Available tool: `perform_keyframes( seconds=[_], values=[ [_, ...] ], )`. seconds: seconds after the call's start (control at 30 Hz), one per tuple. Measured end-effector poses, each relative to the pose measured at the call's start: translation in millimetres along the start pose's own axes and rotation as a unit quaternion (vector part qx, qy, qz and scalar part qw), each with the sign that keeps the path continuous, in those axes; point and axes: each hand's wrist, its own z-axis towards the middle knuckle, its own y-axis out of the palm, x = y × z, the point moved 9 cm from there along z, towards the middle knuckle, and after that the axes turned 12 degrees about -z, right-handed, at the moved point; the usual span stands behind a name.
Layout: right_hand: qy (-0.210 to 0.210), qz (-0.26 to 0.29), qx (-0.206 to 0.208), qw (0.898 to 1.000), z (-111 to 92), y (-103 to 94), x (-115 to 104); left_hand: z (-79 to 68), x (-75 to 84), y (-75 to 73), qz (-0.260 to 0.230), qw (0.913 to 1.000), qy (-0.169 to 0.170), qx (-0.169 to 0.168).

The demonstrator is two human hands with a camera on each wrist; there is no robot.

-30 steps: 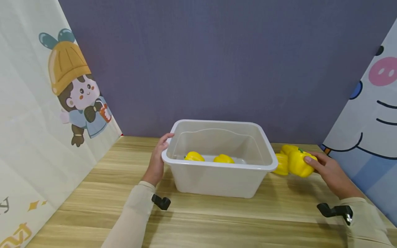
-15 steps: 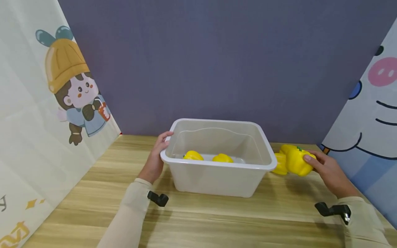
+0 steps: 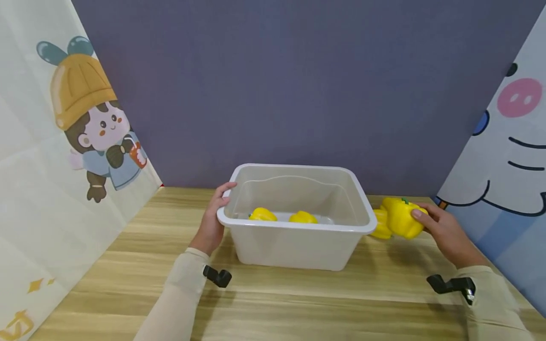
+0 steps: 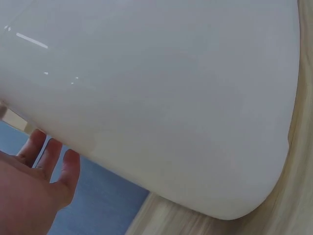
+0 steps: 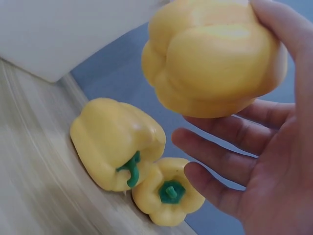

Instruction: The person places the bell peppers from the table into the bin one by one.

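Note:
A white plastic bin point(image 3: 294, 248) stands on the table with two yellow bell peppers point(image 3: 262, 214) visible inside. At its left end, my left hand point(image 3: 210, 223) holds the rim. In the left wrist view, several fingertips point(image 4: 69, 164) touch the bin's outer wall point(image 4: 171, 98). To the right of the bin, my right hand point(image 3: 448, 232) grips a yellow bell pepper point(image 3: 404, 220) above the table. Thumb and fingers are on the held pepper point(image 5: 215, 63) in the right wrist view. Two more peppers, one lying stem-outward point(image 5: 112, 142) and another point(image 5: 168, 193) beside it, rest below.
A purple-grey panel point(image 3: 290, 85) rises behind the bin. Printed cloths hang at the left point(image 3: 25, 142) and right point(image 3: 512, 161). The wooden tabletop point(image 3: 273, 308) extends in front of the bin.
The head view has turned slightly, shifting everything left. My right hand and its pepper have moved a little left toward the bin. The left hand stays at the rim.

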Motion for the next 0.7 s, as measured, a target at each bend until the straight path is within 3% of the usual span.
perform_keyframes(
  seconds=[0.3, 0.57, 0.7],
  values=[
    [-0.055, 0.016, 0.007, 0.998, 8, -1.4, -22, -2.7, -0.6, -0.6, -0.008, 0.9992, 0.025, 0.029],
    [-0.033, 0.002, -0.013, 0.999, 13, -3.8, -30, -3.8, -1.5, -0.4, -0.009, 0.9992, 0.026, 0.028],
    [-0.058, 0.059, -0.015, 0.996, 24, -6.6, -43, -0.3, 2.9, -1.9, -0.004, 0.9992, 0.029, 0.029]
  ],
)
